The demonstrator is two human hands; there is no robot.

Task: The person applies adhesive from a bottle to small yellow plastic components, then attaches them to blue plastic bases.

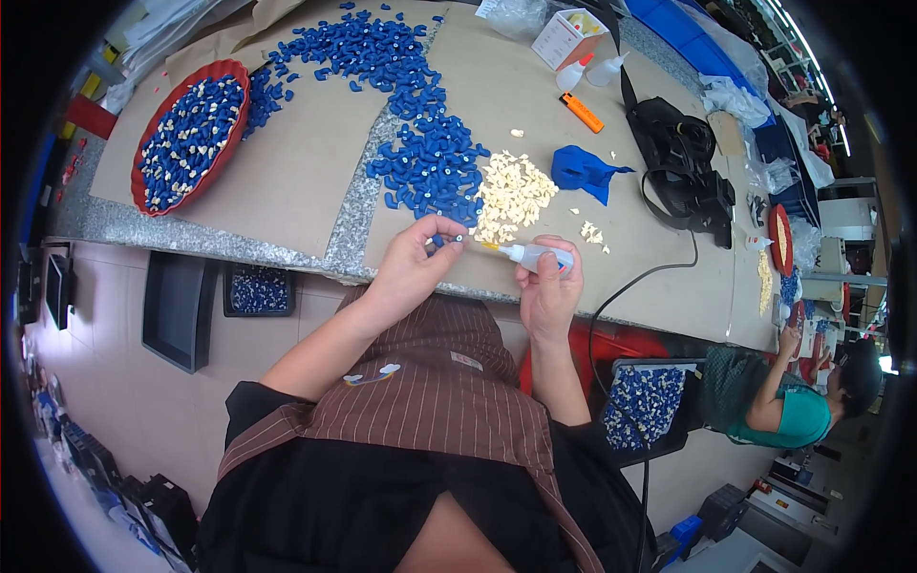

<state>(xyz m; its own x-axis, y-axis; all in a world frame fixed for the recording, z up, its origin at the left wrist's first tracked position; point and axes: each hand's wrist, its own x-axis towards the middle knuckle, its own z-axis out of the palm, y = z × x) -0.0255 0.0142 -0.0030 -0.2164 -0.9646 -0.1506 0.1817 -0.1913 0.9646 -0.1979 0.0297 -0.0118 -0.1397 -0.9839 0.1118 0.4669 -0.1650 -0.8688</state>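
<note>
My left hand (417, 256) pinches a small blue piece (457, 240) with a pale spot on it between thumb and fingertips. In my right hand (549, 296) is a translucent squeeze bottle (524, 254), lying nearly level. Its yellowish nozzle (490, 245) points left, close to the blue piece; I cannot tell whether they touch. Just beyond my hands lies a heap of small cream-coloured pieces (514, 191). Left of it spreads a large pile of blue pieces (430, 172), which runs back to the far edge.
A red fluted bowl (242, 105) holds blue and cream pieces at left. Farther right lie a blue cloth-like scrap (583, 170), an orange marker-like item (581, 113), small bottles (606, 72), a box (565, 40) and a black strapped device (673, 143). Another person (793, 411) works at right.
</note>
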